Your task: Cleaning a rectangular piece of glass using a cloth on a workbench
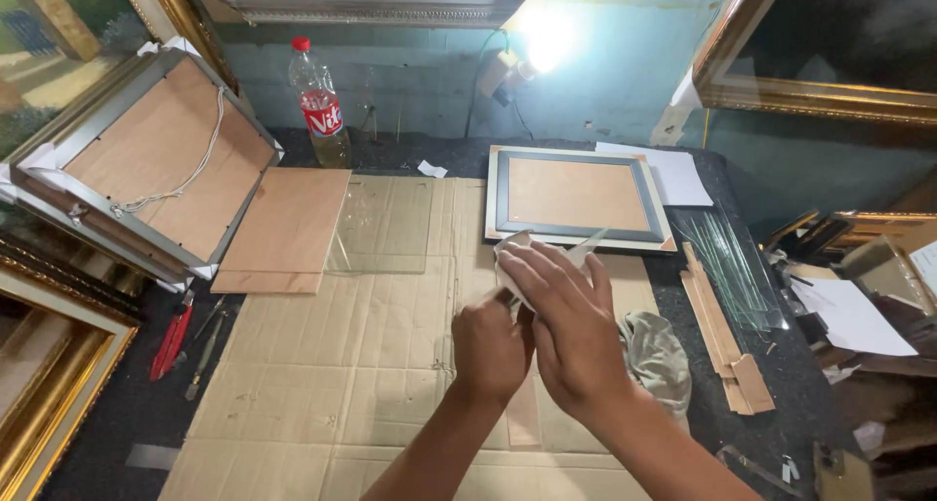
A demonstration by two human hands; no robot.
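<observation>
Around my hands on the cardboard-covered table (pixel 322 384): a glass pane (pixel 386 228), a grey picture frame (pixel 576 197), a rag (pixel 659 350). My left hand (pixel 491 350) is fisted, my right hand (pixel 571 316) open on white paper (pixel 517 257) that runs from my hands up toward the frame.
</observation>
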